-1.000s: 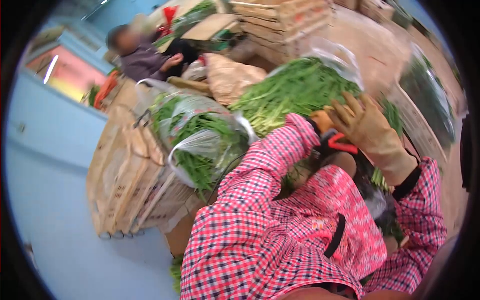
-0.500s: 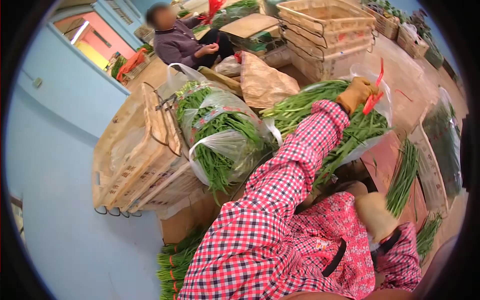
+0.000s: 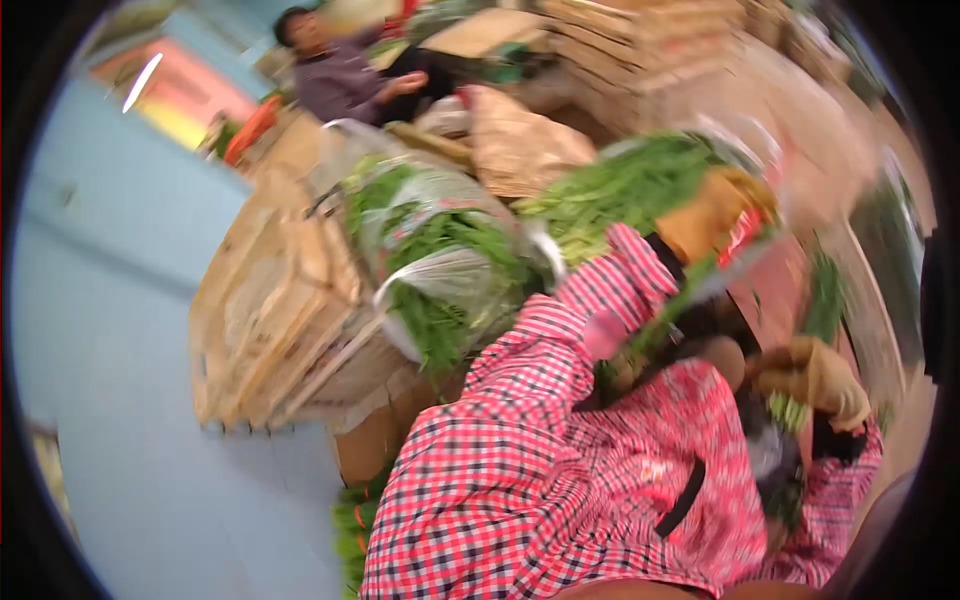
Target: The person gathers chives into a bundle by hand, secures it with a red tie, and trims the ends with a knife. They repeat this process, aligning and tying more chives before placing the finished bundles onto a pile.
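Frame is motion-blurred; detail is soft throughout.

Left hand, in a tan work glove, is extended forward at the end of a red-checked sleeve. It rests on the near edge of a large pile of long green stalks lying in a clear plastic bag. A red strip sits against the underside of the glove; whether the fingers are closed on it, I cannot tell through the blur.

Right hand, also gloved, is drawn in close to the body, well apart from the left and lower in view. Its fingers curl over a small bunch of green stalks; the grip looks closed, though the edges are smeared.

To the left of the left hand stands a second clear bag of greens, just beside the big pile. Further left of that, a stack of flat tan crates leans against the bagged greens. Beyond the left hand lies a brown paper sack.

Past the sack, another person in a dark top sits low. Stacked tan baskets stand beyond the left hand, to its right of that person. More green bundles lie on the floor below the sleeve.
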Demonstrator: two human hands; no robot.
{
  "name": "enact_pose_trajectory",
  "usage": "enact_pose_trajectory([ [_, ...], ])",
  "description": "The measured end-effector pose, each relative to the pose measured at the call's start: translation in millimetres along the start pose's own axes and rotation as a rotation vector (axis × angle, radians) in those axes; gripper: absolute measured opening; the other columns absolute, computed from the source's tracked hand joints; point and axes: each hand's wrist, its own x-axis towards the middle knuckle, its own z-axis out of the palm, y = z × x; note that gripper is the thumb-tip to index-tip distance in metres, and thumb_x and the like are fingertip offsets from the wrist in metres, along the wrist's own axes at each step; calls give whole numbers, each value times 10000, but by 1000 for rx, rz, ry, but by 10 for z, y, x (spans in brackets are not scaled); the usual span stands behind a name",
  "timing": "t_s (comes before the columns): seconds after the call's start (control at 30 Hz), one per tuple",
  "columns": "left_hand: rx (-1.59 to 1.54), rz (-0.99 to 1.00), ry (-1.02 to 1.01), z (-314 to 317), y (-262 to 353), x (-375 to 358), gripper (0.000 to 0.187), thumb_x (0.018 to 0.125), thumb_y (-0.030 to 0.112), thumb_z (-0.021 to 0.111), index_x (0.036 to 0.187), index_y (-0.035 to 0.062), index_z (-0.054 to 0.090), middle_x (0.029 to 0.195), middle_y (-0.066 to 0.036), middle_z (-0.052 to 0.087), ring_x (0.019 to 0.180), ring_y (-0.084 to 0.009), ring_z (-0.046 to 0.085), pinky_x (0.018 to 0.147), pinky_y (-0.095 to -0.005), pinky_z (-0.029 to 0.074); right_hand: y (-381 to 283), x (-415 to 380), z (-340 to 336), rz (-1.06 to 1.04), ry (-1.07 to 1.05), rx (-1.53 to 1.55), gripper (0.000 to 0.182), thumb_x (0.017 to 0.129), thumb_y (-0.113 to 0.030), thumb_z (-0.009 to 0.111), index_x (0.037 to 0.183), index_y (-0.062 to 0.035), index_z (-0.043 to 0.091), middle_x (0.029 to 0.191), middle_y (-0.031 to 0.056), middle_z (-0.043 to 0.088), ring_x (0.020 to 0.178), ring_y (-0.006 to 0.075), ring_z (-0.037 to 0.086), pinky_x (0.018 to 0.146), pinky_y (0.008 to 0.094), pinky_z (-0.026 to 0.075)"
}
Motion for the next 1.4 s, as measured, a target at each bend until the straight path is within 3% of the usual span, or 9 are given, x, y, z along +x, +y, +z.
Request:
enact_pose_trajectory([
  [0.1,-465,-183,166,111,-286,50,140,892,23,616,956,-85,678,946,-201,714,732,-289,686,682,-381,583,445,-268,293,171,583,114,230,879,-163,702,1049,-9,724,896,74,731,813,124,659,738,291,517],
  [0.2,-92,-313,252,525,-423,15,163,907,131,702,928,-31,709,840,-141,733,612,-151,646,563,-259,511,1108,-402,603,66,926,260,314,892,-139,700,1179,-13,680,990,58,716,866,115,633,761,278,509],
  [0.4,103,-427,280,1145,-968,146,181,910,160,738,953,-13,704,900,-118,733,658,-126,648,536,-236,499,945,-281,934,-140,1205,381,557,827,-183,815,1327,-56,606,1054,36,657,928,109,600,794,259,502],
  [0.73,233,-647,-31,2341,-2053,483,299,949,242,695,994,-51,658,937,-142,732,717,-169,690,644,-285,559,1723,-564,957,-30,1569,770,206,902,-179,751,973,13,725,826,34,713,744,66,619,671,226,494],
  [0.8,264,-562,-142,2063,-2310,651,386,945,321,681,1085,-38,654,951,-150,736,780,-213,701,707,-308,557,2076,-668,831,68,1601,770,247,911,-222,744,964,19,733,796,22,702,711,79,616,658,224,495],
  [0.93,1431,34,-567,1328,-2017,876,669,777,272,782,1369,59,552,1197,-168,677,1109,-360,636,930,-374,517,3038,-695,714,112,1498,817,253,911,-221,743,964,25,725,779,18,690,705,79,611,659,230,495],
  [1.07,1988,285,-1100,1128,-1534,570,978,703,293,812,1541,165,324,1527,-109,420,1408,-324,395,1133,-458,345,3443,-636,715,176,1345,879,236,954,-195,666,1024,27,704,800,32,693,706,91,613,635,226,472],
  [1.27,1973,785,-1173,1131,-2027,406,927,780,450,685,1571,228,255,1577,-76,361,1466,-287,325,1169,-531,276,2859,-814,828,733,1593,124,423,931,-200,639,1292,15,591,1100,193,702,995,337,686,873,388,533],
  [1.4,1947,571,-1441,1353,-2108,574,1131,691,432,793,1595,203,153,1617,-65,299,1502,-252,257,1187,-530,243,2084,-404,906,492,1570,-185,722,862,-486,706,1344,24,534,1083,203,664,986,362,642,844,441,518],
])
